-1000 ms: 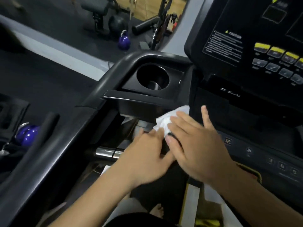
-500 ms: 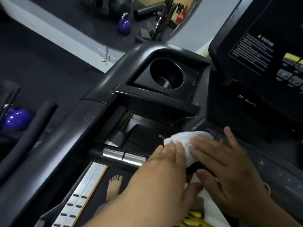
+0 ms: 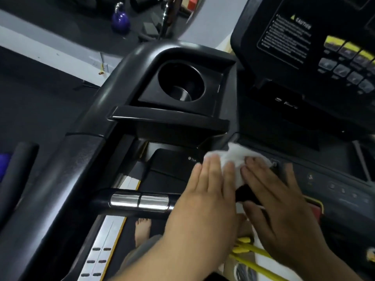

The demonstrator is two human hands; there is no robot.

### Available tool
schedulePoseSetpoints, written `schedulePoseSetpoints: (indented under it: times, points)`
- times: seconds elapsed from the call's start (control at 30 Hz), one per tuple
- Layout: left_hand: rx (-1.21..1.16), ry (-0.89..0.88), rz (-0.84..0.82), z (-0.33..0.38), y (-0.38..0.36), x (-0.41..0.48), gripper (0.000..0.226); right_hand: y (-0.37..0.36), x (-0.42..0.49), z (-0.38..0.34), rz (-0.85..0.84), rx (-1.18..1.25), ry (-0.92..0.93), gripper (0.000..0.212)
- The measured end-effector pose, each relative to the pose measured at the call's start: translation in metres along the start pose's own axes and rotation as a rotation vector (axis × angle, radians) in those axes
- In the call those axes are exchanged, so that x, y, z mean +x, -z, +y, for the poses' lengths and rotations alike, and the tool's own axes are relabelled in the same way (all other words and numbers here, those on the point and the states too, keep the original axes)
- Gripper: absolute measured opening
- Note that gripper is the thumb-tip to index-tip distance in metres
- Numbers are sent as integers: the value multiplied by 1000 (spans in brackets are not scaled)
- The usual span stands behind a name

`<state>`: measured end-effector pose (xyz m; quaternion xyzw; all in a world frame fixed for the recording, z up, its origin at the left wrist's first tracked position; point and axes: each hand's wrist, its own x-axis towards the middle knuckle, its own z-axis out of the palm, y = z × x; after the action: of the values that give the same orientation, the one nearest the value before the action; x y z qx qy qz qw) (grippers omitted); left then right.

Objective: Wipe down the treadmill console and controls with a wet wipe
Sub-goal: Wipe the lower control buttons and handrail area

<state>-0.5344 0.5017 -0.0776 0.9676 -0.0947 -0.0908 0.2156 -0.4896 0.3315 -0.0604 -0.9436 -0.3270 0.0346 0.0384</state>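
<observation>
Fingers (image 3: pixel 212 172) of left hand (image 3: pixel 205 201) and right hand (image 3: pixel 284 209) straight, pressing wipe (image 3: pixel 235 157) on console (image 3: pixel 334 185), wipe shifted toward 3 o'clock since earlier

Dim gym — dark floor (image 3: pixel 30 102), grey strip (image 3: pixel 50 51), purple kettlebell (image 3: pixel 121 21).

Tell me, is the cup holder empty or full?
Empty: the cup holder shows only its bare shiny bottom, no bottle or cup.

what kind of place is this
Most likely a gym: a black treadmill console with yellow and grey buttons, its round black cup holder, and a purple kettlebell on the dark floor beyond.
</observation>
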Motion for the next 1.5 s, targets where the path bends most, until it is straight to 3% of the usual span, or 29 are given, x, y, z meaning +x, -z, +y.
schedulePoseSetpoints:
  times: [0.17,0.3,0.43,0.53,0.6,0.8,1.0,1.23,1.5]
  points:
    - [176,-60,77,1,12,24,71,-5,16,-7,83,59,-151,57]
    - [50,-94,242,-3,-14,-6,70,-18,-18,-14,92,30,-93,55]
    - [197,-112,246,8,-38,-17,69,-23,-31,-9,128,16,-45,54]
    - [353,-42,123,28,-40,-8,82,-20,-34,9,146,-37,-31,52]
    - [471,-53,136,48,-39,3,85,-17,-38,28,147,-78,-61,55]
    - [406,-209,140,114,-42,52,96,-8,-69,97,152,-100,-209,62]
    - [463,-295,109,187,-73,91,100,-10,-122,165,281,55,-354,58]
    - [507,-301,131,257,-126,73,99,-24,-192,195,356,377,-354,58]
    - [607,-272,72,278,-141,59,97,-16,-215,192,280,536,-426,59]
